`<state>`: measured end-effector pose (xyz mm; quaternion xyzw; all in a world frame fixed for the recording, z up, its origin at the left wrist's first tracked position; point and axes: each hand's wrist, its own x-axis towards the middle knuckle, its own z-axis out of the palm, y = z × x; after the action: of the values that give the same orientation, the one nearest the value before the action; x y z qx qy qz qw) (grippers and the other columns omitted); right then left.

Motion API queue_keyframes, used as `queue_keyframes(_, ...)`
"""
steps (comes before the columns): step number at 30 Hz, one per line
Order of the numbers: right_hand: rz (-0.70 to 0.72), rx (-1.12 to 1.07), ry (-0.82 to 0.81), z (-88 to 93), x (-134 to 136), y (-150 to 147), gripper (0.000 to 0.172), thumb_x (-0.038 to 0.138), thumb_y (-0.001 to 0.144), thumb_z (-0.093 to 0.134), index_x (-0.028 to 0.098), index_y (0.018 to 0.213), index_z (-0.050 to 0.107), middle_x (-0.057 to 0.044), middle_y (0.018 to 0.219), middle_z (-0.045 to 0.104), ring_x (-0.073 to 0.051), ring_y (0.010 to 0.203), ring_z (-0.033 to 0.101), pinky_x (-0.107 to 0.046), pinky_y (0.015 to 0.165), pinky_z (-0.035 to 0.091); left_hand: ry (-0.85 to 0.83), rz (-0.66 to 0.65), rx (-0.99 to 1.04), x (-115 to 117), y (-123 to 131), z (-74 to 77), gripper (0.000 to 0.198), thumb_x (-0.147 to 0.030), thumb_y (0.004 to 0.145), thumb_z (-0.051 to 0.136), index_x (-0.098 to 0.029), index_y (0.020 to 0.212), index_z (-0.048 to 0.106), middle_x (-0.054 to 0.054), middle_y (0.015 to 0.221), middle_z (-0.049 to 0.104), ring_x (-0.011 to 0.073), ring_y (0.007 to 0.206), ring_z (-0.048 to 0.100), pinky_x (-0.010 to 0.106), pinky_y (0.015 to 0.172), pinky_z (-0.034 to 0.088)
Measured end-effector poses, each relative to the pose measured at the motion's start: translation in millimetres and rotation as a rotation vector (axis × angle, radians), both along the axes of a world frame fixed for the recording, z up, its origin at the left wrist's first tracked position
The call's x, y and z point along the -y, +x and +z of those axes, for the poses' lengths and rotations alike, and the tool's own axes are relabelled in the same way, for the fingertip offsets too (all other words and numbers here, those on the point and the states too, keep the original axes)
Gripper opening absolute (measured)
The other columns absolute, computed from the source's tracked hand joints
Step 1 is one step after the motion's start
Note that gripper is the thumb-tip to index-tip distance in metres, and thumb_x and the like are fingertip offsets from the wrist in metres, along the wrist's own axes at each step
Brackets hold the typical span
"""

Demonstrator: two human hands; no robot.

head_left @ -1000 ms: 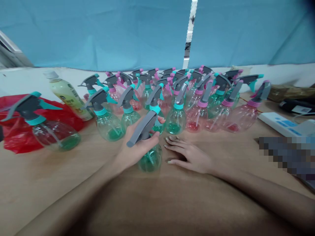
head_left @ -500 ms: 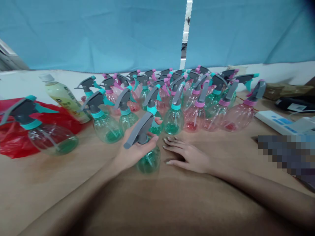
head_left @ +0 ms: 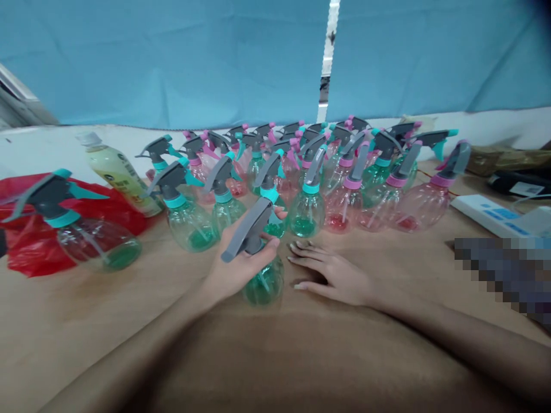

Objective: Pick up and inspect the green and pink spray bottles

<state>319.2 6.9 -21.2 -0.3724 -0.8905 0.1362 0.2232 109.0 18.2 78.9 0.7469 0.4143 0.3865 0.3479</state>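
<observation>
My left hand point(head_left: 236, 267) is closed round the neck of a green spray bottle point(head_left: 263, 282) that stands on the table in front of me. Its grey trigger head with a turquoise nozzle rises above my fingers. To the right, my right hand point(head_left: 331, 269) lies on the tabletop with its fingers apart, holding nothing. Just beyond both hands are a green spray bottle point(head_left: 306, 215) with a turquoise collar and a pink spray bottle point(head_left: 343, 209) with a pink collar. Fingers of my left hand partly cover the held bottle's collar.
Several more green and pink spray bottles crowd the back of the table. At the left, another green spray bottle point(head_left: 101, 244) stands before a red plastic bag point(head_left: 30, 246) and a yellowish drink bottle point(head_left: 120, 175). A white power strip point(head_left: 486, 213) lies at the right.
The whole view has shifted slightly, so everything appears a little farther right. Both hands keep their poses, the left one still round the spray bottle.
</observation>
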Motion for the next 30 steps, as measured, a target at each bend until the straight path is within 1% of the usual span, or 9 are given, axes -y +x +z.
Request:
queue_keyframes(4, 0.005, 0.015, -0.002, -0.6, -0.4, 0.3, 0.058, 0.052, 0.086, 0.048, 0.023, 0.136, 0.04, -0.005, 0.143, 0.038, -0.023, 0.134, 0.03, -0.045, 0.111, 0.026, 0.018, 0.014, -0.012, -0.8, 0.1, -0.8, 0.033, -0.018, 0.073, 0.055, -0.028, 0.104, 0.054, 0.0, 0.116, 0.063, 0.0195, 0.087, 0.065, 0.031, 0.08, 0.051)
queue_keyframes(8, 0.002, 0.028, -0.009, 0.3, -0.5, 0.3, 0.058, 0.053, 0.086, 0.047, 0.023, 0.136, 0.041, -0.005, 0.143, 0.038, -0.023, 0.134, 0.029, -0.045, 0.111, 0.025, 0.065, 0.015, -0.027, -1.7, -3.3, -5.1, 0.033, -0.018, 0.075, 0.055, -0.03, 0.106, 0.054, -0.001, 0.11, 0.065, 0.0171, 0.08, 0.065, 0.029, 0.077, 0.052)
queue_keyframes(11, -0.004, 0.031, -0.017, 0.7, -0.6, 0.6, 0.058, 0.053, 0.086, 0.047, 0.023, 0.136, 0.041, -0.005, 0.143, 0.037, -0.023, 0.134, 0.029, -0.045, 0.111, 0.026, 0.088, 0.035, -0.055, -0.4, -5.4, -6.9, 0.025, -0.016, 0.075, 0.052, -0.03, 0.095, 0.056, -0.003, 0.111, 0.063, 0.015, 0.079, 0.065, 0.026, 0.071, 0.051)
queue_keyframes(13, -0.005, 0.036, -0.017, 0.7, -0.6, 0.7, 0.059, 0.053, 0.086, 0.047, 0.023, 0.137, 0.039, -0.005, 0.144, 0.036, -0.023, 0.135, 0.028, -0.046, 0.111, 0.026, 0.113, 0.045, -0.073, 1.4, -5.7, -6.1, 0.023, -0.013, 0.074, 0.05, -0.029, 0.091, 0.055, -0.004, 0.11, 0.063, 0.014, 0.076, 0.064, 0.025, 0.068, 0.051)
queue_keyframes(17, -0.007, 0.054, -0.019, 0.5, -0.5, 0.1, 0.06, 0.054, 0.086, 0.046, 0.022, 0.137, 0.039, -0.005, 0.144, 0.035, -0.023, 0.134, 0.029, -0.045, 0.111, 0.026, 0.199, 0.098, -0.126, 4.9, -4.1, -0.8, 0.032, -0.01, 0.07, 0.05, -0.028, 0.096, 0.056, -0.004, 0.091, 0.066, 0.0149, 0.07, 0.062, 0.028, 0.069, 0.05)
queue_keyframes(19, -0.012, 0.059, -0.023, 0.7, -0.2, -0.3, 0.06, 0.053, 0.087, 0.046, 0.022, 0.137, 0.039, -0.005, 0.145, 0.035, -0.023, 0.135, 0.029, -0.044, 0.111, 0.026, 0.244, 0.111, -0.137, 5.6, -3.2, 1.5, 0.031, -0.009, 0.068, 0.05, -0.027, 0.092, 0.056, -0.004, 0.087, 0.065, 0.0155, 0.072, 0.062, 0.028, 0.073, 0.05)
queue_keyframes(23, -0.009, 0.053, -0.008, 0.8, 0.1, -0.7, 0.059, 0.052, 0.087, 0.046, 0.022, 0.137, 0.039, -0.005, 0.144, 0.036, -0.023, 0.134, 0.03, -0.045, 0.11, 0.027, 0.287, 0.086, -0.155, 4.9, -3.3, 2.7, 0.023, -0.009, 0.068, 0.049, -0.025, 0.084, 0.054, -0.004, 0.082, 0.063, 0.0152, 0.074, 0.06, 0.028, 0.076, 0.049)
queue_keyframes(28, -0.011, 0.063, -0.007, 0.0, -0.2, -0.2, 0.059, 0.053, 0.087, 0.046, 0.022, 0.137, 0.04, -0.005, 0.144, 0.037, -0.023, 0.134, 0.03, -0.044, 0.111, 0.027, 0.276, 0.055, -0.155, 2.2, -4.4, 3.6, 0.017, -0.01, 0.069, 0.049, -0.024, 0.078, 0.053, -0.005, 0.076, 0.059, 0.0142, 0.07, 0.057, 0.027, 0.073, 0.048)
queue_keyframes(30, -0.011, 0.06, -0.008, 0.0, -0.2, -0.1, 0.058, 0.053, 0.087, 0.046, 0.022, 0.137, 0.04, -0.005, 0.144, 0.036, -0.023, 0.134, 0.03, -0.044, 0.111, 0.026, 0.26, 0.046, -0.154, 1.2, -3.8, 3.2, 0.019, -0.01, 0.069, 0.049, -0.024, 0.081, 0.055, -0.005, 0.075, 0.058, 0.0136, 0.065, 0.055, 0.026, 0.068, 0.047)
